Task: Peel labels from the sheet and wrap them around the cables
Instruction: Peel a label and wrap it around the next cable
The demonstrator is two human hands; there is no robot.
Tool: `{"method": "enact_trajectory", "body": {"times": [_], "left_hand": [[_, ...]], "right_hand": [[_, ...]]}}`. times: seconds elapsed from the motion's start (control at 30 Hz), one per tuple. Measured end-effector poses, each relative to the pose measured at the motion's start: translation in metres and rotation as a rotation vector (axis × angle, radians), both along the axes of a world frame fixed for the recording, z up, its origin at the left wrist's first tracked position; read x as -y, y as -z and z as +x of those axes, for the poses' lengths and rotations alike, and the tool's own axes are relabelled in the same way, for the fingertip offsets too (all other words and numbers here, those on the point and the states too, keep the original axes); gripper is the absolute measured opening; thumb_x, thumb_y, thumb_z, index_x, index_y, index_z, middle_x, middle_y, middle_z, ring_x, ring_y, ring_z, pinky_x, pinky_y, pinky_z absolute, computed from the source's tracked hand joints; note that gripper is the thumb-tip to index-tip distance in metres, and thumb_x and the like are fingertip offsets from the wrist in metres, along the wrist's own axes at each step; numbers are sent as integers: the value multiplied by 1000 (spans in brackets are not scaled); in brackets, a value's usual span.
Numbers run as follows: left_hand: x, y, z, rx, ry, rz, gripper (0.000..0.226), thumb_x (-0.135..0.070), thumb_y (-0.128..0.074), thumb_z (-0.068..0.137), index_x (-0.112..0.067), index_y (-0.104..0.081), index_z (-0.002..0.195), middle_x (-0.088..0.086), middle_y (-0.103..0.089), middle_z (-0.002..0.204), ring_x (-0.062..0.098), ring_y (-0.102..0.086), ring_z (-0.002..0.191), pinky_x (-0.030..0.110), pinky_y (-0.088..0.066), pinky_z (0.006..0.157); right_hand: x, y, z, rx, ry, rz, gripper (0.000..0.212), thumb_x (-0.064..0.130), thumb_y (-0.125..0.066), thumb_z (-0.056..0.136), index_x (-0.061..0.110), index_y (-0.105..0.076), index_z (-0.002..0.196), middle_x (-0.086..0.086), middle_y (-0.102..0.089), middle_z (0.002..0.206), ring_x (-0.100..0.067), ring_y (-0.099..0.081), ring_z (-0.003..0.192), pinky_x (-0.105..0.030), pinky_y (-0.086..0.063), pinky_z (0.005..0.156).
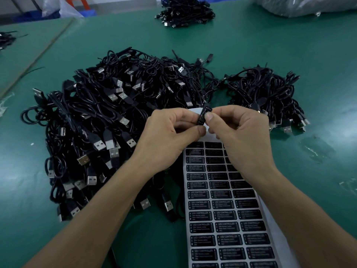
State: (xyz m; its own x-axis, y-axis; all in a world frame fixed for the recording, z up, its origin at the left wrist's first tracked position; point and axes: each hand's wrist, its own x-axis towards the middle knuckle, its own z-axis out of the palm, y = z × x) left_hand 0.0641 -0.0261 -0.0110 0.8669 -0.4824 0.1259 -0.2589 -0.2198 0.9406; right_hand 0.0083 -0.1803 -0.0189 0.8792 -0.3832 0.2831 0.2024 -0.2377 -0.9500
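The label [202,117] is pinched by left hand [170,132] and right hand [238,136] fingers at 12 o'clock of the sheet [222,209] — flimsy, sticky, probably best held by edges.

Two hands work here, the left hand [170,136] and the right hand [237,136]. One label [202,116] is pinched in the right hand's fingers [209,118]. One label sheet [267,221] hangs below the fingers, its top end held by the left hand. It carries three columns of labels, and the rows run out of view, so they give no full count.

There are four piles of black USB cables, too tangled to count singly:
- one large pile [116,117] left of the fingers
- one smaller pile [266,93] to their right
- one far pile [187,12] beyond them
- one edge pile [5,38] far to the left

Two plastic bags lie far beyond the fingers, one bag [309,4] to the right and the other bag [63,6] to the left.
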Motion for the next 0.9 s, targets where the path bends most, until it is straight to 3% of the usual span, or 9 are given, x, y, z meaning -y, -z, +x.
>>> {"method": "enact_trajectory", "body": {"times": [0.3, 0.43, 0.9], "left_hand": [[2, -1, -1, 1, -13, -10, 11, -21, -78, 83, -18, -77, 93, -1, -78, 83, 15, -75, 79, 38, -61, 79], [3, 0, -2, -14, -23, -63, 12, -25, -69, 86, -17, -77, 89, 0, -78, 80, 16, -75, 78, 30, -59, 75], [3, 0, 0, -31, -56, -108, 11, -3, -71, 89, -9, -75, 81, 3, -76, 70, 14, -73, 65, 19, -55, 62]], "right_hand": [[-1, 0, -1, 4, 18, -8, 11, 15, -75, 88, 24, -74, 82, 10, -73, 70, -1, -65, 64, -13, -50, 62], [-3, -1, -1, 11, 24, -14, 10, 14, -75, 87, 23, -75, 83, 13, -74, 73, 0, -67, 66, -11, -50, 63], [-10, -1, -7, 73, 100, -88, 7, 14, -80, 83, 19, -79, 86, 12, -73, 73, -6, -70, 69, -14, -52, 63]]}}
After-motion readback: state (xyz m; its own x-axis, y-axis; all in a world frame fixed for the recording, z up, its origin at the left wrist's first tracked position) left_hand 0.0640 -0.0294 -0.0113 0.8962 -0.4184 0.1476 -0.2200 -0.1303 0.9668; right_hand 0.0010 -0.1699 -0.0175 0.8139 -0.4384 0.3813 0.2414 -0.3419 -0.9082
